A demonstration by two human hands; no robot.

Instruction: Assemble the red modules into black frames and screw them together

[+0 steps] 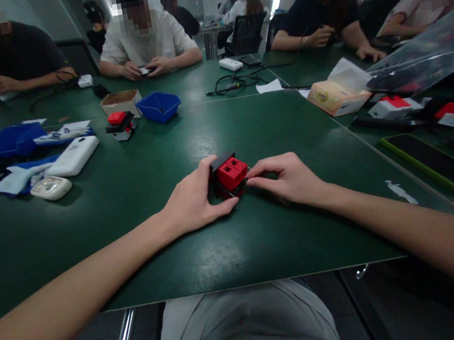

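In the middle of the green table (pixel 206 254) a red and black block-shaped part (pixel 232 174) with two square openings on its upper face stands between my hands. My left hand (pixel 194 196) is closed around its left side, thumb and fingers gripping the black edge and the near corner. At the block's right side, the thumb and fingertips of my right hand (pixel 287 177) are pinched together at a thin, small piece, too small to name. Whether that piece is joined to the block I cannot tell.
Left lie a white power bank (pixel 73 157), a white oval case (pixel 51 188) and blue trays (pixel 159 107). Behind stands another red, black and white block (pixel 121 125). Right are a tissue pack (pixel 339 96) and a green-edged black panel (pixel 437 162). Several people sit across the table.
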